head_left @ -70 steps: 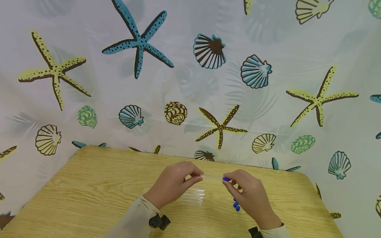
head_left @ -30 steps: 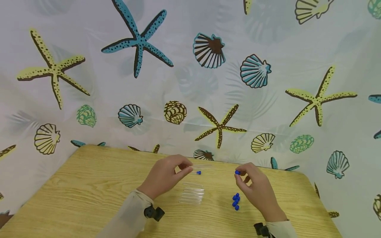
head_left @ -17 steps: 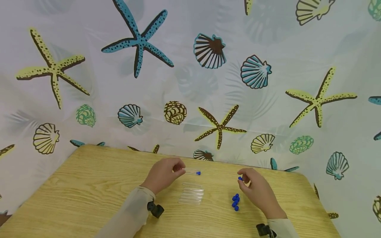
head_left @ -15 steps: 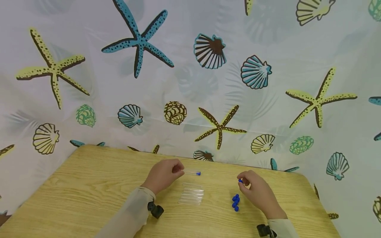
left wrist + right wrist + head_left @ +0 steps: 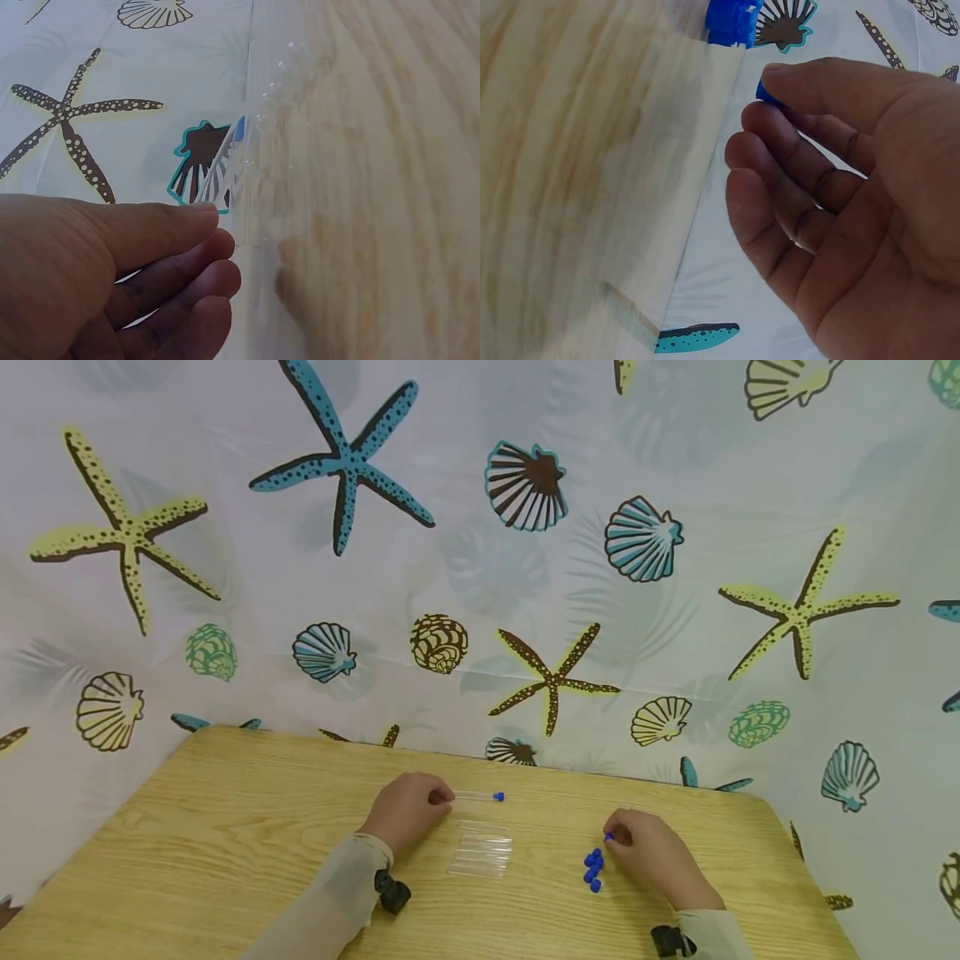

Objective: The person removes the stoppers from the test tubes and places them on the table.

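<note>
My left hand (image 5: 408,810) pinches the near end of a thin clear tube (image 5: 472,794) low over the table. A blue cap (image 5: 499,797) shows at the far right end there; whether it sits on the pinched tube or on another lying beside it, I cannot tell. The left wrist view shows the thumb and forefinger on the clear tube (image 5: 217,165), slanting toward the blue cap (image 5: 239,129). My right hand (image 5: 652,852) holds a small blue cap (image 5: 609,837) between thumb and forefinger, mostly covered by the thumb in the right wrist view. Loose blue caps (image 5: 592,865) lie beside it.
Several clear tubes (image 5: 482,852) lie in a row on the wooden table (image 5: 262,827), between my hands. Behind the table hangs a white curtain (image 5: 465,577) with starfish and shells. Both wrists carry black camera mounts.
Earlier, both hands met at the tube, with a cap at its right end. They separated; the left lowered its tube to the left, while the right carried its cap toward the loose caps.
</note>
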Tool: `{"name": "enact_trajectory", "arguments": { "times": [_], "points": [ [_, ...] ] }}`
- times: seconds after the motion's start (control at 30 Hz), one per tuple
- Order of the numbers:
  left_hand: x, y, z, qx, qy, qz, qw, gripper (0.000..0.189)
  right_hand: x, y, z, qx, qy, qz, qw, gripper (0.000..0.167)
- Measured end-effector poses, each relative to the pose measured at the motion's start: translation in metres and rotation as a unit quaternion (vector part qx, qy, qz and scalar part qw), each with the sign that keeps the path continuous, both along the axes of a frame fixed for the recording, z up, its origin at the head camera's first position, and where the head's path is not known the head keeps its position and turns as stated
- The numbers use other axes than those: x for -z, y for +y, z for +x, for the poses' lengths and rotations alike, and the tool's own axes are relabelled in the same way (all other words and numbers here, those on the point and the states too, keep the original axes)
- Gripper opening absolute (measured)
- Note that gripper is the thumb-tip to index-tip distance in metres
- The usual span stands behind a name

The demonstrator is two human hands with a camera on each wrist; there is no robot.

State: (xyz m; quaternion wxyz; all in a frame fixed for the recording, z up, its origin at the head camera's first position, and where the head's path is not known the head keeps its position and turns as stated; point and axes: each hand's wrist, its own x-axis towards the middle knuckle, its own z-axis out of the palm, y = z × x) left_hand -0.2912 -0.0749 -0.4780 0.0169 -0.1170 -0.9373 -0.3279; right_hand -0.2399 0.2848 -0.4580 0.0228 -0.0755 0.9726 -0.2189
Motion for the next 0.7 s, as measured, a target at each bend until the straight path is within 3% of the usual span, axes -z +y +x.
{"name": "enact_trajectory", "arguments": {
  "times": [0.23,0.5,0.7],
  "points": [
    [0.0063,0.0007,-0.0012,0.027,0.0,-0.005,0.9996,0.006,0.007,0.0029,-0.0017,-0.01,-0.022,0.005,0.9997,0.009],
    [0.0033,0.0043,0.0007,0.054,-0.005,-0.009,0.9985,0.007,0.0101,0.0015,-0.0013,-0.019,-0.03,0.016,0.9992,0.013],
    [0.0059,0.006,-0.0008,0.058,0.0,-0.018,0.9981,0.004,0.0086,0.0018,-0.0005,-0.029,-0.032,0.0,0.9991,0.013]
  ]
}}
